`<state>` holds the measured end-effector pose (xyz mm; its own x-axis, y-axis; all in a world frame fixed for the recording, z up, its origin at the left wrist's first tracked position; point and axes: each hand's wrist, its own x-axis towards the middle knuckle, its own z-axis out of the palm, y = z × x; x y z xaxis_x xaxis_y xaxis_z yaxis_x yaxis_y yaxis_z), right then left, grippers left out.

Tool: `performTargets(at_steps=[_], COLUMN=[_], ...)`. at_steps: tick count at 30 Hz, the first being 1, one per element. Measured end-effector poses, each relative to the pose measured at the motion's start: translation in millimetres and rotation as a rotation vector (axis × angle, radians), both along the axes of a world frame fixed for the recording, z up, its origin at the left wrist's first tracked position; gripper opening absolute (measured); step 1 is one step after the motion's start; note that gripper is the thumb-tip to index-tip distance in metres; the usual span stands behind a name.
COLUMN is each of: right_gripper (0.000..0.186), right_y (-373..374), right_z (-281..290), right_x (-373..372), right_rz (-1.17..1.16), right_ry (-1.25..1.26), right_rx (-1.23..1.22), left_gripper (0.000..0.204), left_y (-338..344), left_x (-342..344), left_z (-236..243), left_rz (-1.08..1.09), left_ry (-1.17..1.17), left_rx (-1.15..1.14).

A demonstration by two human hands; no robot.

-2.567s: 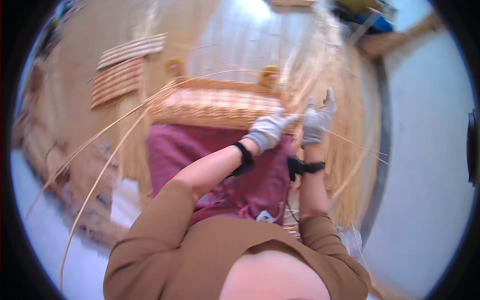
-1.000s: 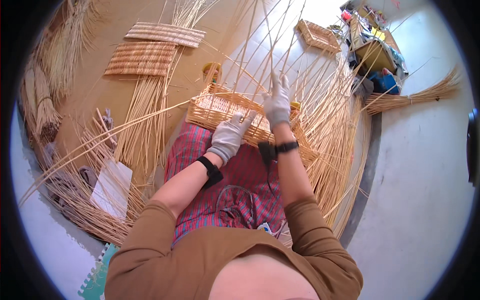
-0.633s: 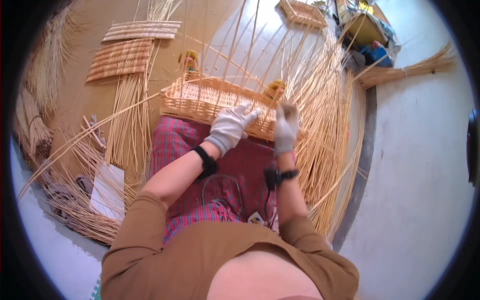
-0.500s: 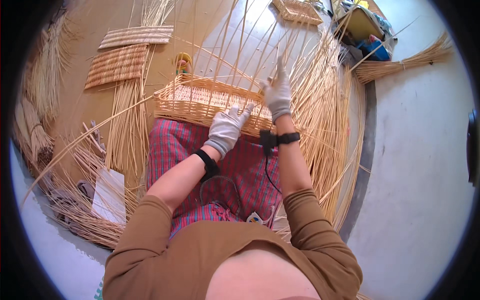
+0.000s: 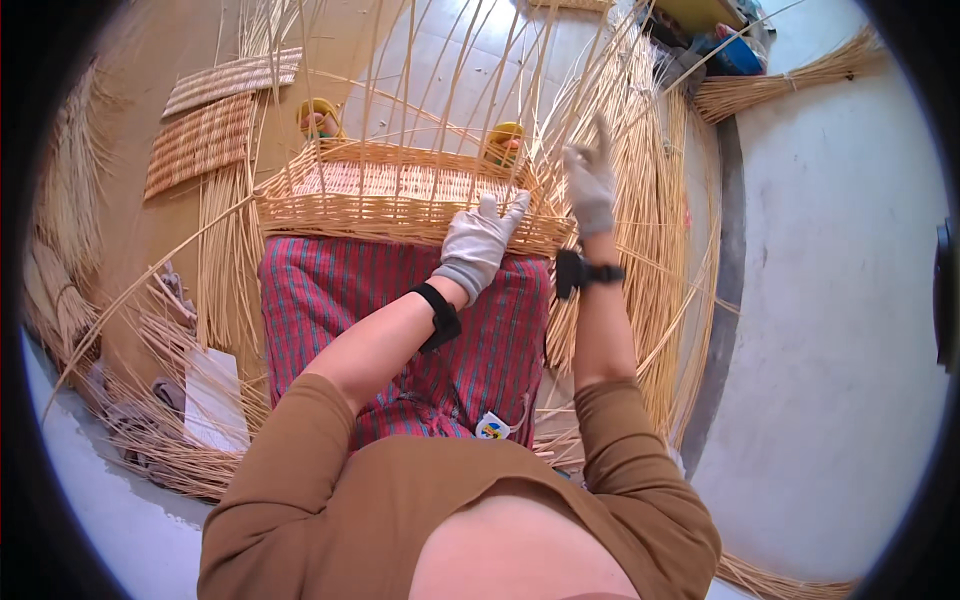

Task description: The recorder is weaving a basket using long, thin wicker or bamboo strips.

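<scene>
A shallow rectangular wicker basket (image 5: 350,215) rests on the red plaid cloth (image 5: 330,285) over my lap, long stakes rising from its walls. My left hand (image 5: 476,242), in a pale glove, grips the near wall toward its right end, thumb and forefinger up at the weave. Just beyond the basket's right corner is my gloved right hand (image 5: 590,190), raised among thin canes. One finger points upward; motion blur hides how the other fingers lie and whether a strand is in them.
Loose canes (image 5: 640,200) spread along the right, beside a tied bundle (image 5: 790,88) and a blue container (image 5: 735,52). Two woven panels (image 5: 200,140) lie at the far left. Feet in yellow slippers (image 5: 318,112) show beyond the basket. White paper (image 5: 213,400) lies at the lower left.
The view has shifted, and the basket appears further left and both slippers now show. My left hand has slid toward the basket's right end. My right hand has moved right, away from the wall.
</scene>
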<state>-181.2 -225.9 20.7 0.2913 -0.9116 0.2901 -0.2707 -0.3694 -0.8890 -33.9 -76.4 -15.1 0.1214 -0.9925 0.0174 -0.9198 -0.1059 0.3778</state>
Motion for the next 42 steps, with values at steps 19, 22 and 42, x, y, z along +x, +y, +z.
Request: performTargets(at_steps=[19, 22, 42], right_gripper=[0.020, 0.023, 0.014], right_y=[210.4, 239.2, 294.4], right_z=[9.6, 13.9, 15.6], right_x=[196.2, 258.4, 303.6], right_rz=[0.569, 0.740, 0.769], right_ry=[0.201, 0.123, 0.266], right_rx=[0.061, -0.136, -0.275], left_gripper=[0.018, 0.020, 0.044], left_y=[161.6, 162.8, 132.2], left_x=[263.6, 269.4, 335.8], left_z=[-17.2, -29.0, -76.7], left_rz=[0.967, 0.942, 0.073], left_ry=[1.166, 1.032, 0.941], left_rx=[-0.400, -0.447, -0.414])
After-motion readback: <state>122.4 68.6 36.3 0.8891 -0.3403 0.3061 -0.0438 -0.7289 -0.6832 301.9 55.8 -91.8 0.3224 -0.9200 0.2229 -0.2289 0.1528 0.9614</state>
